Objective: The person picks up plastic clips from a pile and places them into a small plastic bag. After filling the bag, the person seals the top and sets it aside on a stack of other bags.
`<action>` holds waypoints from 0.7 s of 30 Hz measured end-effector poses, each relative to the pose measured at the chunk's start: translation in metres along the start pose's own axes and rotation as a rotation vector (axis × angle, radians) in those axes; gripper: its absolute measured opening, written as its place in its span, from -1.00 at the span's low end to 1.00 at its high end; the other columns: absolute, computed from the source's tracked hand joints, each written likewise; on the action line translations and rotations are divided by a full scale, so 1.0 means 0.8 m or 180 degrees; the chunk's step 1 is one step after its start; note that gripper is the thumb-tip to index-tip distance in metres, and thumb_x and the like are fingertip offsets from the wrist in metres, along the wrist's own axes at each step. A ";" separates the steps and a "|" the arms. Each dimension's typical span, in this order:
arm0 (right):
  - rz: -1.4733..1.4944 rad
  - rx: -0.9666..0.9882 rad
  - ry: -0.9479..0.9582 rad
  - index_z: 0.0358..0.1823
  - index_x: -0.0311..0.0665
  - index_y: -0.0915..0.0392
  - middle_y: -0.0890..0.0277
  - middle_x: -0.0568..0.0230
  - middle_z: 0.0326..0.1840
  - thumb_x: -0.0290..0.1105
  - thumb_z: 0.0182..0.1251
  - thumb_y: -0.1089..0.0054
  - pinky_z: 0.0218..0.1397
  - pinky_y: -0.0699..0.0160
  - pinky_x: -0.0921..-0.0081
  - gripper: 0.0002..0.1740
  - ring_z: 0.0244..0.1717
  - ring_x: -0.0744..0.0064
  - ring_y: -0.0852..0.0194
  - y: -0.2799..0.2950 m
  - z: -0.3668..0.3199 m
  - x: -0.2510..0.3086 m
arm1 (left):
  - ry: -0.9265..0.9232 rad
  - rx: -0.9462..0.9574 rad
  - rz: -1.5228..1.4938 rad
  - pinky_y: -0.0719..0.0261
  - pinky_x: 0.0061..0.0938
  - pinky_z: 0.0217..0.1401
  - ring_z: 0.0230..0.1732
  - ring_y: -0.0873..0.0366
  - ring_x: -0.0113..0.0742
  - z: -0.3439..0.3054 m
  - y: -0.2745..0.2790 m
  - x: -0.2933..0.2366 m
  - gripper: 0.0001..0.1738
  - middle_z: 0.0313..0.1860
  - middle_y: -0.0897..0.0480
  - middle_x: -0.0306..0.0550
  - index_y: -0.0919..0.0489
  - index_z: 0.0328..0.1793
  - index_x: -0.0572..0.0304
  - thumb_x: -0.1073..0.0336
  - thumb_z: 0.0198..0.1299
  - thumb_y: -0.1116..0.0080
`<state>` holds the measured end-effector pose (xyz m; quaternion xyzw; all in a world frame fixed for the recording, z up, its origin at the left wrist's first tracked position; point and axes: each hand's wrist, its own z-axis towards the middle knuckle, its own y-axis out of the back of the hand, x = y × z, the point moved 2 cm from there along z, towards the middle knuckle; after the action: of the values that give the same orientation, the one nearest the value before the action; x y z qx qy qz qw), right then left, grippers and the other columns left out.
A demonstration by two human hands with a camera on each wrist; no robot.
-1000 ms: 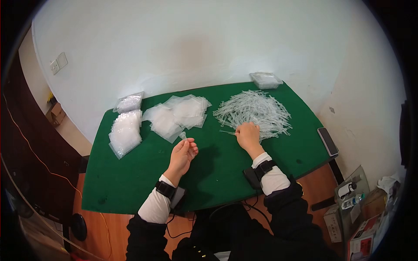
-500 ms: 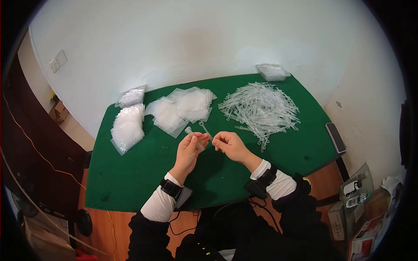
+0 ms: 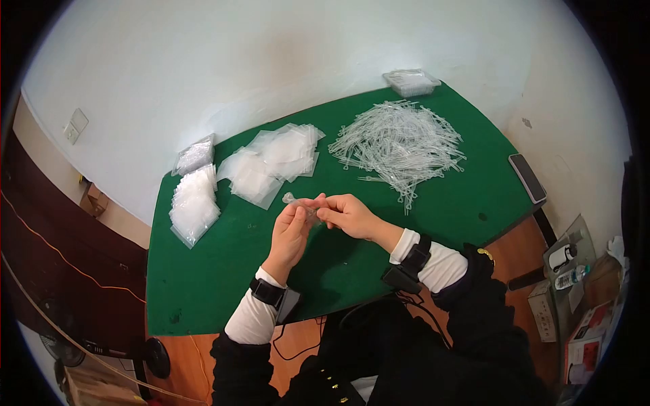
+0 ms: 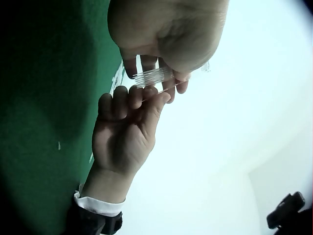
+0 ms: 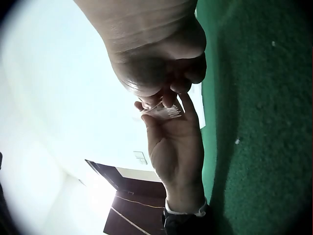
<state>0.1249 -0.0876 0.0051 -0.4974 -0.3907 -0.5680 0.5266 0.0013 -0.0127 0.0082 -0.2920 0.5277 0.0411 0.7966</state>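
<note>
My left hand holds a small bundle of clear plastic sticks between thumb and fingers; their thin tips fan out in the left wrist view. The bundle's looped ends show past the fingertips in the head view. Close against it, my right hand pinches one thin stick between thumb and forefinger, its other fingers curled in. Both hands meet above the green table. To the right of them lies a large heap of the same looped sticks.
Spread clear bags lie beyond the hands, with a fanned stack of bags to their left. A packet stands behind that stack, another packet at the back right. A phone lies at the right edge.
My right hand has come from the heap over to the left hand, carrying a stick, and now meets the bundle. The left hand keeps its grip. The head view has tilted and shifted.
</note>
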 end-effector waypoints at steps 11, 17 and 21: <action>-0.0325 0.0071 0.0018 -0.11 -0.32 -0.53 -0.38 0.47 -0.57 -0.31 0.23 -0.03 -0.52 -0.26 0.70 -0.72 -0.59 0.70 -0.26 0.003 0.002 -0.011 | -0.0236 0.0108 0.1066 -0.24 -0.43 0.22 0.18 -0.35 -0.20 0.001 0.003 0.002 -0.73 0.00 -0.51 0.08 -0.44 -0.01 0.37 0.37 0.32 0.23; -0.0438 0.0063 -0.0039 -0.09 -0.31 -0.53 -0.39 0.48 -0.56 -0.30 0.23 -0.03 -0.52 -0.29 0.70 -0.70 -0.59 0.71 -0.26 0.004 0.002 -0.011 | -0.0171 0.0083 0.0952 -0.26 -0.35 0.24 0.19 -0.34 -0.12 0.000 0.007 0.006 -0.75 0.00 -0.49 0.09 -0.43 -0.06 0.34 0.33 0.32 0.21; -0.0359 0.0125 -0.0138 -0.13 -0.32 -0.53 -0.39 0.48 -0.55 -0.30 0.23 -0.02 -0.52 -0.28 0.70 -0.71 -0.58 0.71 -0.26 0.003 0.002 -0.010 | -0.0119 0.0036 0.0754 -0.28 -0.35 0.22 0.18 -0.35 -0.13 0.000 0.008 0.007 -0.77 -0.01 -0.50 0.08 -0.43 -0.07 0.32 0.33 0.32 0.20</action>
<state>0.1273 -0.0850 -0.0027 -0.4763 -0.4405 -0.5781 0.4949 0.0017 -0.0091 0.0007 -0.2223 0.5438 0.1374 0.7975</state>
